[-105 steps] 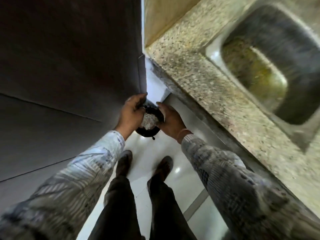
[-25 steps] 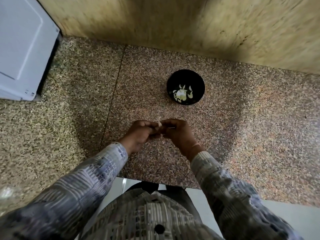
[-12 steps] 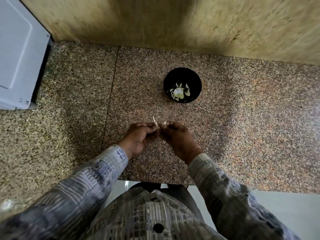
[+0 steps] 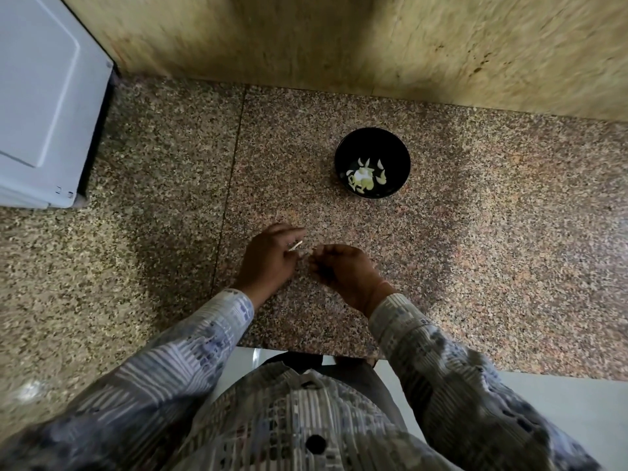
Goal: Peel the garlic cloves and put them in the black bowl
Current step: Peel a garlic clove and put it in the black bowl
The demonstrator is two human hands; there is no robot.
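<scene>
Both hands are low over the table [image 4: 475, 249], close together near its front edge, fingertips almost meeting.

Left hand [image 4: 268, 260]: fingers loosely stretched, thumb and forefinger pinching a thin pale peel [image 4: 295, 245].

Right hand [image 4: 343, 266]: fingers curled in, tips pinching a clove [image 4: 312, 250]. I see only a small pale bit; the rest is hidden.

The bowl [image 4: 390, 147] stands upright on the table beyond the hands, slightly right, well apart from them. Cloves [image 4: 365, 175] lie heaped at its bottom.

A white appliance [image 4: 40, 96] is at far left.
</scene>
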